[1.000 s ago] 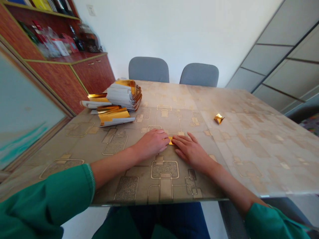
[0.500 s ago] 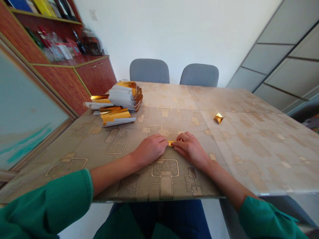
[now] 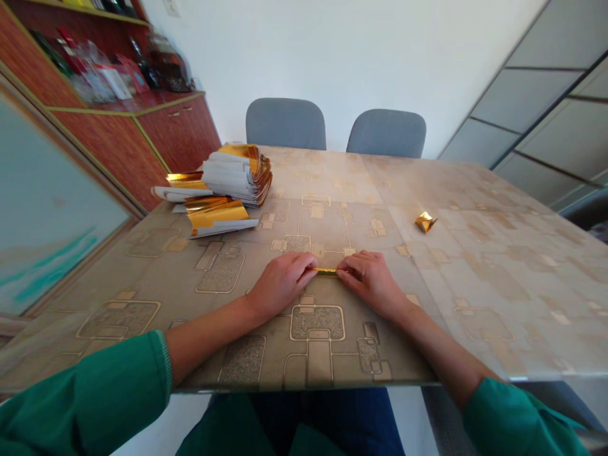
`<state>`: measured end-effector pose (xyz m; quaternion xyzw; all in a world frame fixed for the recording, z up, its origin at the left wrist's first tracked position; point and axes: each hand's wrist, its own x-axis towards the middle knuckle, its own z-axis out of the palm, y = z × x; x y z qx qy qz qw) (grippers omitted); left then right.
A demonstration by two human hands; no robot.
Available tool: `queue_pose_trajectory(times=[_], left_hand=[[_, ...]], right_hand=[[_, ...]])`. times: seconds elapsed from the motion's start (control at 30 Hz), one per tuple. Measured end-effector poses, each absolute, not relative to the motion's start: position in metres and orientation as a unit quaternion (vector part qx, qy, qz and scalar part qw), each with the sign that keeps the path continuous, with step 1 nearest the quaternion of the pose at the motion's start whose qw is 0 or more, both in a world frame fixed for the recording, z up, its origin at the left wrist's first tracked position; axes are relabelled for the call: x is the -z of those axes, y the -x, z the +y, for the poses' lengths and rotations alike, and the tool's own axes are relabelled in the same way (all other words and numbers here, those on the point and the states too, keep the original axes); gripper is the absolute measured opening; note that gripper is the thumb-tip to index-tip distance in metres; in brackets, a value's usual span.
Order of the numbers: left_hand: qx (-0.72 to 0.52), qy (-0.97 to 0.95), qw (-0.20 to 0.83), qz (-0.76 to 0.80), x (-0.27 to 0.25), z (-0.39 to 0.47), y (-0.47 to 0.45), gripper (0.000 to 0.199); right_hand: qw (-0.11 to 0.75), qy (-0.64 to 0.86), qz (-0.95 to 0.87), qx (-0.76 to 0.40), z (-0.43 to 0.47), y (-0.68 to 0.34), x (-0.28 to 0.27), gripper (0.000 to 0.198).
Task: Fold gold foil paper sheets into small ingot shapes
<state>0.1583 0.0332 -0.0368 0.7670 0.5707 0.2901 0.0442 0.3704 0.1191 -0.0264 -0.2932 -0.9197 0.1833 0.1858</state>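
Observation:
A narrow folded strip of gold foil paper [image 3: 325,272] stretches between my two hands, low over the patterned tabletop. My left hand [image 3: 287,278] pinches its left end between thumb and fingers. At the other end, my right hand [image 3: 370,278] grips it the same way, closed. Both ends of the strip are hidden by my fingers. Farther off to the right sits a small folded gold paper piece [image 3: 425,221]. Stacked gold and white paper sheets [image 3: 232,177] lie at the back left, with a few looser gold sheets [image 3: 218,216] in front of them.
The table [image 3: 313,354] has a smooth patterned cover, and its front edge runs just before my lap. Two grey chairs [image 3: 285,123] stand at the far side against the wall. A reddish wooden cabinet [image 3: 183,126] with bottles and bags is at the left.
My hands have moved slightly apart, so more of the gold strip shows between them. The camera view has tilted down a little. The stacked paper and the folded piece stay in place.

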Motion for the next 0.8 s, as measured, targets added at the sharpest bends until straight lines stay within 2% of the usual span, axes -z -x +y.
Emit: queue_pose_trajectory(times=[0.43, 0.8], left_hand=[[-0.247, -0.767, 0.054, 0.59, 0.0351, 0.0381, -0.1589, 0.01], [-0.26, -0.769, 0.05, 0.582, 0.0375, 0.0386, -0.1577, 0.011]], right_hand=[[0.191, 0.329, -0.913, -0.149, 0.116, -0.3641, 0.0288, 0.008], [0.192, 0.334, -0.912, -0.143, 0.1151, -0.365, 0.0277, 0.008]])
